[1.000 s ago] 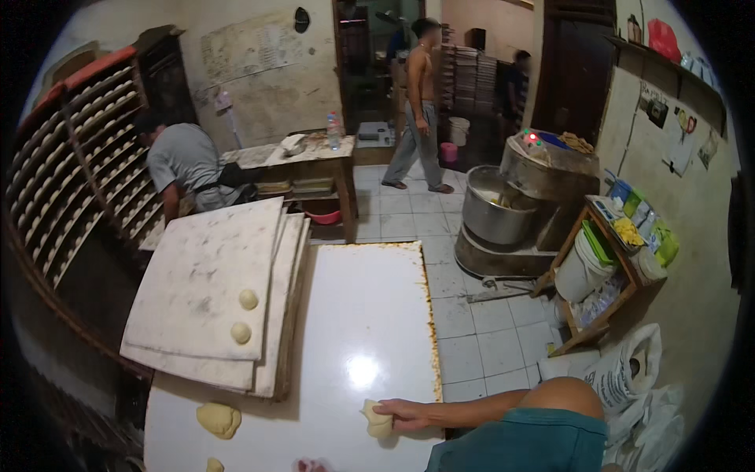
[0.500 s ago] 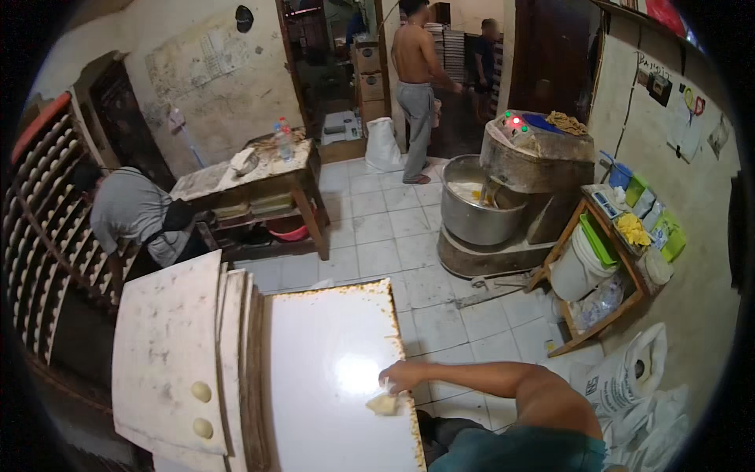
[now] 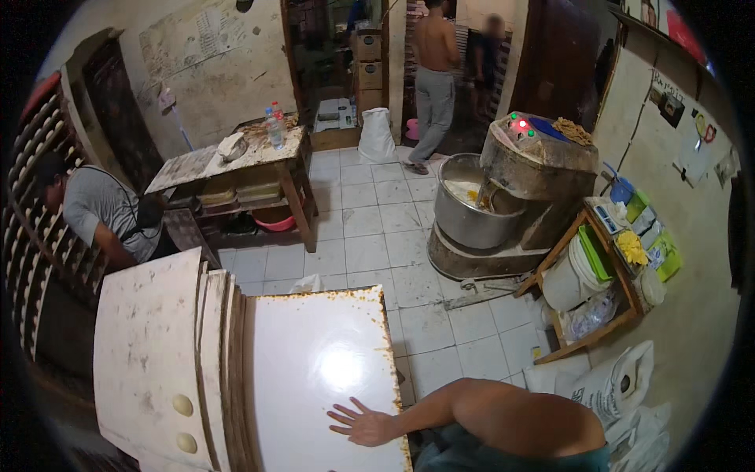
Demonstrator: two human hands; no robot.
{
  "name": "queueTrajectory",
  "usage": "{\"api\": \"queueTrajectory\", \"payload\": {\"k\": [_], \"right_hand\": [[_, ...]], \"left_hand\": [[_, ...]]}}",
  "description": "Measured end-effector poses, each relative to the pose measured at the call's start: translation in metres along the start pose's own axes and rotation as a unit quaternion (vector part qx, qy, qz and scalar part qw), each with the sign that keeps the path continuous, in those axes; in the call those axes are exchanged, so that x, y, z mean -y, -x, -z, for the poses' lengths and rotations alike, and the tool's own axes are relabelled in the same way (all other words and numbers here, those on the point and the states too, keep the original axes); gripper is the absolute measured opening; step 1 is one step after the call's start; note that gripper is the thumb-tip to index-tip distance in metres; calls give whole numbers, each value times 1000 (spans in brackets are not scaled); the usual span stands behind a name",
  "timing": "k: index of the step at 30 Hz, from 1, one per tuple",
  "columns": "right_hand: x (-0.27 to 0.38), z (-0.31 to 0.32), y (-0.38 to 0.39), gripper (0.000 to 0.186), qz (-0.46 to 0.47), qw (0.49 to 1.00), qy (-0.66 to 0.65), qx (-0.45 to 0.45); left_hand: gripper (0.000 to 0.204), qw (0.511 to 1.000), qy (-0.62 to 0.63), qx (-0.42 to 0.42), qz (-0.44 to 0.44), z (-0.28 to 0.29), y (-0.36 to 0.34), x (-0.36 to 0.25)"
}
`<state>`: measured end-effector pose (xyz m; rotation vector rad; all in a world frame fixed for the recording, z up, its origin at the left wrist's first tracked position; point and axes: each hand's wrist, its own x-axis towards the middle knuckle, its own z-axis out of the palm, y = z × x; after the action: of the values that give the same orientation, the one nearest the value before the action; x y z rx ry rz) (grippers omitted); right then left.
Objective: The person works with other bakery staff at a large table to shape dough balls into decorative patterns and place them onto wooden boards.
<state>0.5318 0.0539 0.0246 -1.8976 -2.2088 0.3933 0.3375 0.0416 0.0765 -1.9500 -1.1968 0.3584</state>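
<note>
Resting flat on the white counter (image 3: 314, 370), our right hand (image 3: 366, 427) has its fingers spread wide, so the grip is open and holding nothing, palm down near the counter's rusty right edge. Our left hand isn't anywhere in the shot, so can't say a thing about it. The counter top is glossy and catches a bright glare spot just above the hand. Right beside it on the left there's a stack of worn white boards (image 3: 157, 354), and the top board has two dough balls (image 3: 182, 405) sitting near its lower end, well apart from our hand. Further out, a person in a grey shirt (image 3: 98, 216) is bent over by the rack on the left, a wooden table (image 3: 236, 161) with bottles stands behind the boards, and a big dough mixer (image 3: 503, 197) sits on the tiled floor to the right, with another person (image 3: 432, 75) standing in the doorway at the back
</note>
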Motion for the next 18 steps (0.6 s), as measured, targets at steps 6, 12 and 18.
{"api": "queueTrajectory", "payload": {"k": [6,12,18], "right_hand": [[12,12,-6,52,76,994,-78,-5],[-70,16,2,26,273,957,-81,50],[2,-32,-9,10,113,979,-85,-145]], "left_hand": [[46,858,510,34,54,-18,39,6],[34,804,581,24,-124,-142,81,24],[21,789,604,16,110,-64,29,-42]]}}
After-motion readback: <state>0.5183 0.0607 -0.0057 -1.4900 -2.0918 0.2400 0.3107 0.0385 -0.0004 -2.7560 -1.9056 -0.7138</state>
